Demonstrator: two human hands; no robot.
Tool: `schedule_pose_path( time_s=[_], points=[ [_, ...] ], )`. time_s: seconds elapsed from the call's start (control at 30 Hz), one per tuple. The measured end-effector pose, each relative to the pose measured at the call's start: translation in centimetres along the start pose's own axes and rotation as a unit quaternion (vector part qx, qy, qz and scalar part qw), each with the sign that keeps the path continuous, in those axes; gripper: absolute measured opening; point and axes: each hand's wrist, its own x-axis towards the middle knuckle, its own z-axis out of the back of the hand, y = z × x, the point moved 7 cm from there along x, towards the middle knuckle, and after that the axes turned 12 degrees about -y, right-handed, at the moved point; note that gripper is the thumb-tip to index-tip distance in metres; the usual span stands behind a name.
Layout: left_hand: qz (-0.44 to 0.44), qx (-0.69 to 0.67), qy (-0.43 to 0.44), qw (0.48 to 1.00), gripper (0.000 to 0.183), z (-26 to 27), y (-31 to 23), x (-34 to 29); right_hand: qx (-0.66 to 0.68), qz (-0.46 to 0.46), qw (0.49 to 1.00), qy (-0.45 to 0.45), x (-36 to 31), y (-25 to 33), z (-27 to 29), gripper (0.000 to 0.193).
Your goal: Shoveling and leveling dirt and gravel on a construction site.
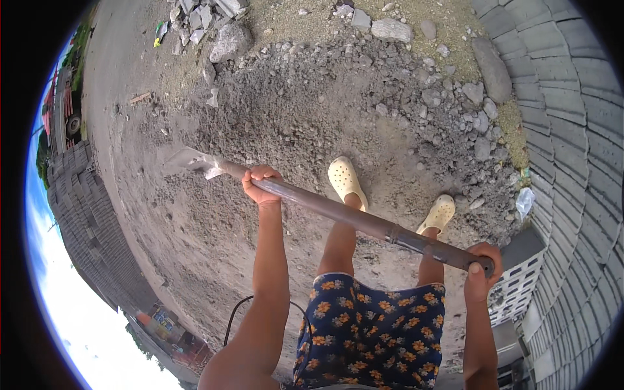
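A shovel [344,218] with a long dark pipe-like handle slants across in front of my body. My left hand [262,184] is wrapped round the lower shaft, close to the metal blade [193,160]. At the far right end of the handle, my right hand [484,270] is closed round the tip, its thumb resting by the open pipe end. The pale grey blade points to the left over gravelly ground [273,117]. Whether the blade touches the ground, I cannot tell. No load shows clearly on it.
My feet, in cream clogs [344,179], stand on the gravel below the handle. Rubble chunks [231,42] lie at the far left, and a large stone [492,70] at the far right. Stacked grey blocks [559,149] line the right side; more block stacks [91,214] stand left.
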Motion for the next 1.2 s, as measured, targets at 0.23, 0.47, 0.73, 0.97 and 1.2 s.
schedule_pose_path(
  time_s=[0.23,0.47,0.73,0.97,1.2],
  points=[
    [0.314,0.168,-0.371,0.858,0.016,14.2,35.1,-8.4,-0.202,-0.265,0.828,-0.450,-11.7,5.6,32.3,0.042],
    [0.361,0.163,-0.350,0.849,0.015,11.7,40.9,-6.4,-0.243,-0.239,0.823,-0.454,-6.5,11.2,30.1,0.044],
    [0.182,0.169,-0.313,0.917,0.014,6.4,22.8,8.4,-0.171,-0.220,0.929,-0.245,3.7,3.0,8.6,0.036],
    [0.177,-0.011,-0.081,0.981,0.010,1.0,18.8,2.9,-0.182,0.015,0.982,-0.051,1.9,8.1,10.5,0.045],
    [0.091,0.098,-0.185,0.974,0.012,5.6,19.1,-1.0,-0.171,-0.016,0.971,-0.169,-0.6,1.7,17.0,0.042]
  ],
)
